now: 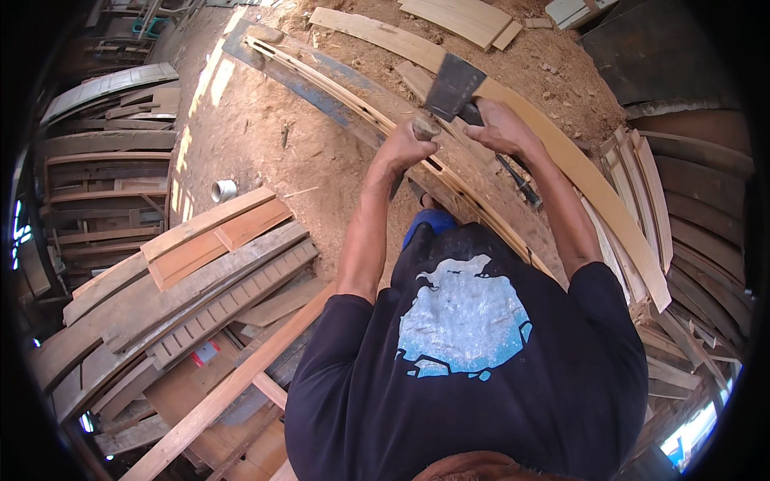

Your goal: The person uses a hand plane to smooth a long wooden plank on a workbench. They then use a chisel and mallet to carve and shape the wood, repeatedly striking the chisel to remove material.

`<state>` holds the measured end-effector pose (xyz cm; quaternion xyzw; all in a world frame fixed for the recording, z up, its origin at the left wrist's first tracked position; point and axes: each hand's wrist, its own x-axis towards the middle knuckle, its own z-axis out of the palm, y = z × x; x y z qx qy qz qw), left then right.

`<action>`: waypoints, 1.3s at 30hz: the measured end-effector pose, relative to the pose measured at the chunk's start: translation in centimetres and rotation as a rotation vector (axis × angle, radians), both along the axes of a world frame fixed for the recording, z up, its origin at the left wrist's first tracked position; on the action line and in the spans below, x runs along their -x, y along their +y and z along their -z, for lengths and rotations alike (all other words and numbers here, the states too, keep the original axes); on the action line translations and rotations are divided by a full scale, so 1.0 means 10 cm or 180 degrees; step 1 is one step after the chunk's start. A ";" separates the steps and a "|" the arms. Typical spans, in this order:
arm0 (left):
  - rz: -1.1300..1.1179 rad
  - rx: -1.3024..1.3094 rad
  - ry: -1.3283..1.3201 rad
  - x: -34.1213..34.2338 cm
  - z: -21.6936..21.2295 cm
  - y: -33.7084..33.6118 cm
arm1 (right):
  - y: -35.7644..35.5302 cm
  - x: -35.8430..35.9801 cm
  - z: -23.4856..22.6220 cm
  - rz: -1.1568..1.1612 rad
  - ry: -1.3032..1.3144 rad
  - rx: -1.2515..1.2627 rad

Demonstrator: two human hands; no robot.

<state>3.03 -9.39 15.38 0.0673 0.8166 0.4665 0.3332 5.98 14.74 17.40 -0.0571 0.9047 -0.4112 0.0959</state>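
My right hand (pixel 507 128) is closed around the handle of a hatchet (pixel 455 86). Its dark, broad, flat head is raised just beyond my left hand. My left hand (pixel 403 149) is wrapped around an upright tool, probably a chisel, with the round, worn end of its handle (pixel 426 127) showing above the fist. Its blade is hidden below. Under my left hand runs a long narrow wooden strip (pixel 341 94) with slots cut along it. The strip lies on a plank bench (pixel 353 74). A dark chisel-like tool (pixel 520 183) rests on the bench beside my right forearm.
A long pale board (pixel 553 144) lies to the right of the bench. Stacked wood pieces (pixel 216 264) fill the left side, near a metal can (pixel 224 191). More boards (pixel 642 192) stand on the right. Wood shavings (pixel 553 76) cover the ground at the far side.
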 end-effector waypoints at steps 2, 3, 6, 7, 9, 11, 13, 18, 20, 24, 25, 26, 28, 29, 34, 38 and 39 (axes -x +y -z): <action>0.0539 0.0310 0.0483 -0.16 0.42 -0.19 | 0.15 -0.19 0.41 0.0285 -0.0899 0.0095; 0.0682 0.0768 0.0661 -0.27 0.52 -0.24 | 0.22 -0.28 0.55 0.0451 -0.1399 0.0102; 0.1183 0.2038 0.0254 -0.59 0.78 -0.41 | 0.39 -0.63 0.98 0.0750 -0.1993 -0.0187; 0.1147 0.2106 0.0218 -0.63 0.77 -0.44 | 0.47 -0.72 1.24 0.0647 -0.2129 -0.0437; 0.1023 0.2246 0.0116 -0.72 0.76 -0.50 | 0.59 -0.87 1.66 0.0505 -0.2271 -0.0823; 0.0785 0.2106 0.0214 -0.76 0.82 -0.58 | 0.62 -0.99 1.96 0.0385 -0.2239 -0.1087; 0.0650 0.1991 0.0326 -0.74 0.68 -0.57 | 0.65 -1.09 2.32 0.0472 -0.2139 -0.1061; 0.0547 0.1454 0.1373 -0.89 0.28 -0.48 | 0.59 -1.11 2.47 0.0383 -0.2409 -0.1168; 0.0622 0.1231 0.1619 -0.93 0.09 -0.36 | 0.68 -1.12 2.51 0.0317 -0.2376 -0.1244; 0.0883 0.0457 0.2242 -0.92 -0.18 -0.14 | 0.93 -1.23 2.62 0.0245 -0.2240 -0.1296; 0.0967 0.0254 0.2395 -0.92 -0.21 -0.11 | 0.88 -1.23 2.53 0.0284 -0.2252 -0.1444; 0.0997 0.0120 0.2548 -0.91 -0.26 -0.07 | 0.85 -1.22 2.43 0.0326 -0.2261 -0.1586; 0.1017 -0.0149 0.2835 -0.90 -0.27 -0.02 | 0.62 -1.09 1.82 0.0582 -0.2042 -0.1598; 0.1026 -0.0240 0.3008 -0.90 -0.27 0.02 | 0.48 -1.04 1.60 0.0814 -0.1955 -0.0746; 0.1299 -0.0489 0.3293 -0.90 -0.22 -0.01 | -0.55 -0.79 0.41 0.1415 -0.2051 0.4196; 0.1458 -0.0203 0.3324 -0.79 -0.09 -0.27 | -1.06 -0.47 0.81 0.0289 -0.1394 0.4376; 0.1405 -0.0092 0.3387 -0.73 -0.05 -0.41 | -1.11 -0.39 0.86 0.0613 -0.1552 0.4056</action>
